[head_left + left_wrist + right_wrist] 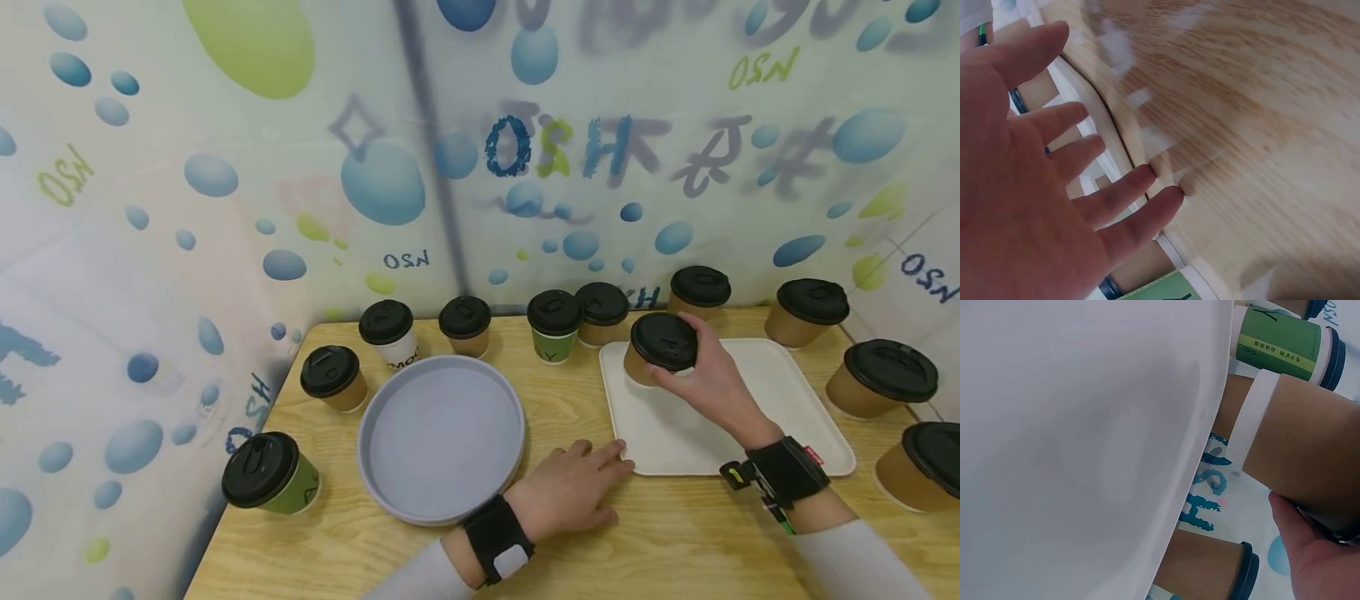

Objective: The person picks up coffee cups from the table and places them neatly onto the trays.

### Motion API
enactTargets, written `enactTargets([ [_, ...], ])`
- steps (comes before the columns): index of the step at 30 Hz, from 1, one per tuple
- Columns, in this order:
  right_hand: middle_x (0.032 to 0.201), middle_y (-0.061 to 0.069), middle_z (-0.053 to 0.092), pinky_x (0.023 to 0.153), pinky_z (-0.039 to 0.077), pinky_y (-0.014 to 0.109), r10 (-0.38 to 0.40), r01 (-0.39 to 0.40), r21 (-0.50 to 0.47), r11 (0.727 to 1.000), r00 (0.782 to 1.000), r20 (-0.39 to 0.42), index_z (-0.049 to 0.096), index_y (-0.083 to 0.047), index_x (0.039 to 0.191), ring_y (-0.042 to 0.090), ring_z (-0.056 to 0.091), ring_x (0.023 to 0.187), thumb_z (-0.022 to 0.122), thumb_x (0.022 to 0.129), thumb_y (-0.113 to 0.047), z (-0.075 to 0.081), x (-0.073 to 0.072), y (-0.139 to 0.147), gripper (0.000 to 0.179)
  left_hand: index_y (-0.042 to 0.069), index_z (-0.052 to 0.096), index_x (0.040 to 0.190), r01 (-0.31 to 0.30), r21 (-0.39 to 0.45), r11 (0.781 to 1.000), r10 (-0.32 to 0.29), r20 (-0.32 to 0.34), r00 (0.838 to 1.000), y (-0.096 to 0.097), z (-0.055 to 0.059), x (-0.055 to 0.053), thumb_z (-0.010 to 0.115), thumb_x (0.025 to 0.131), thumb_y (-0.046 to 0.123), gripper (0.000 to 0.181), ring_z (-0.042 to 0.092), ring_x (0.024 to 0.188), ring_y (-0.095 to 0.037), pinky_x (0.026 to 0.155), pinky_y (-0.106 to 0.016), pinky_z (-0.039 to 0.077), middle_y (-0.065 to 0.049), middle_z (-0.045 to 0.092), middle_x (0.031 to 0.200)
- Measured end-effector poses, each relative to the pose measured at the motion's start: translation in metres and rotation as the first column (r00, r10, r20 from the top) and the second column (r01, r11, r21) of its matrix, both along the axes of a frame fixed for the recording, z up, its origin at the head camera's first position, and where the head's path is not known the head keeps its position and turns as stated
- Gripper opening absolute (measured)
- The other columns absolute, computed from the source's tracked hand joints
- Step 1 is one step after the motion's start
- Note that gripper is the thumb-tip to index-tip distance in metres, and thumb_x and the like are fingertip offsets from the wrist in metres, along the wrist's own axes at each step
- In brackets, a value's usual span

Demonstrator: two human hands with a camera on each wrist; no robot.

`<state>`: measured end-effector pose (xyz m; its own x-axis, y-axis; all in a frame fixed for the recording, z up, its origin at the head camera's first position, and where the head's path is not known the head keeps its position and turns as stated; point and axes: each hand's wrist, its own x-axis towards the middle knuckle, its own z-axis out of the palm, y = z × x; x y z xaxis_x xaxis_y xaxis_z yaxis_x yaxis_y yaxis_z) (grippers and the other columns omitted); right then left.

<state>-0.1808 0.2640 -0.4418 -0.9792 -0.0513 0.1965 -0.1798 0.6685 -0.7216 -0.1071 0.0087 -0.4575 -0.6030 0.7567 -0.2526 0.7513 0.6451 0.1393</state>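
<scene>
My right hand grips a brown paper cup with a black lid, thumb and fingers round its upper side, over the far left corner of the white rectangular tray. The right wrist view shows the held cup tilted in that view, its white base band close to the tray's rim. My left hand lies palm down between the trays, fingers spread and fairly straight. Its fingertips are down at the wood by the white tray's near left corner.
A round grey tray sits left of my left hand. Lidded cups line the table's edges: a green cup at left, a white cup and another green cup at the back, and several brown cups, including one at right. A patterned backdrop stands behind.
</scene>
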Motion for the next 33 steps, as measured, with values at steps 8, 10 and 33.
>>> enactTargets([
  [8, 0.151, 0.041, 0.033, 0.103, 0.035, 0.073, -0.006, 0.006, 0.014, 1.0, 1.0, 0.007, 0.016, 0.007, 0.159, 0.058, 0.039, 0.134, 0.081, 0.089, -0.026, -0.001, -0.003, 0.005, 0.101, 0.037, 0.044, 0.157, 0.038, -0.015, 0.999, -0.038, -0.03, 0.999, -0.004, -0.001, 0.003, 0.067, 0.097, 0.054, 0.066, 0.049, 0.139, -0.023, 0.097, -0.04, 0.052, 0.012, 0.03, 0.167],
  [10, 0.151, 0.041, 0.032, 0.102, 0.035, 0.073, -0.022, 0.021, 0.022, 1.0, 1.0, 0.004, 0.016, 0.007, 0.159, 0.059, 0.039, 0.134, 0.081, 0.089, -0.026, -0.001, -0.003, 0.011, 0.101, 0.037, 0.042, 0.158, 0.044, -0.024, 0.999, -0.045, -0.031, 0.999, -0.005, 0.0, 0.004, 0.067, 0.097, 0.055, 0.069, 0.047, 0.14, -0.024, 0.098, -0.04, 0.052, 0.012, 0.029, 0.167],
  [33, 0.158, 0.045, 0.012, 0.113, 0.021, 0.072, -0.248, 0.251, -0.081, 0.964, 0.967, 0.052, 0.0, 0.008, 0.161, 0.063, 0.025, 0.14, 0.071, 0.095, -0.033, -0.016, -0.014, 0.109, 0.105, 0.038, 0.033, 0.163, 0.058, -0.052, 0.997, -0.059, -0.018, 0.998, -0.01, -0.002, 0.005, 0.067, 0.096, 0.056, 0.077, 0.037, 0.148, -0.024, 0.106, -0.043, 0.045, 0.013, 0.02, 0.171],
])
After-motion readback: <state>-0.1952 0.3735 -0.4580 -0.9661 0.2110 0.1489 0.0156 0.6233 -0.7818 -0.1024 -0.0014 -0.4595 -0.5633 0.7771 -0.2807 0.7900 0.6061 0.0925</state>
